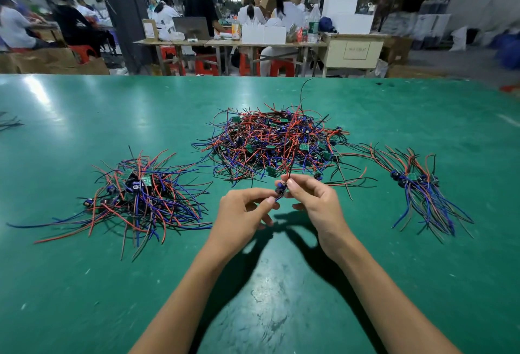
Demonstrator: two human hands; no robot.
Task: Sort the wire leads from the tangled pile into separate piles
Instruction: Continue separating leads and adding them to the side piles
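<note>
A big tangled pile (277, 143) of red, blue and black wire leads with small green boards lies at the middle of the green table (70, 283). A looser pile (140, 198) sits to the left and a neater, aligned bundle (419, 187) to the right. Just in front of the tangled pile, my left hand (243, 213) and my right hand (315, 201) together pinch one small board with a dark capacitor (280, 189). Its red and black leads run up over the tangled pile.
A few stray dark wires (9, 122) lie at the table's far left edge. Beyond the table's far edge, people sit and stand at workbenches with boxes, bottles and red stools (206, 65).
</note>
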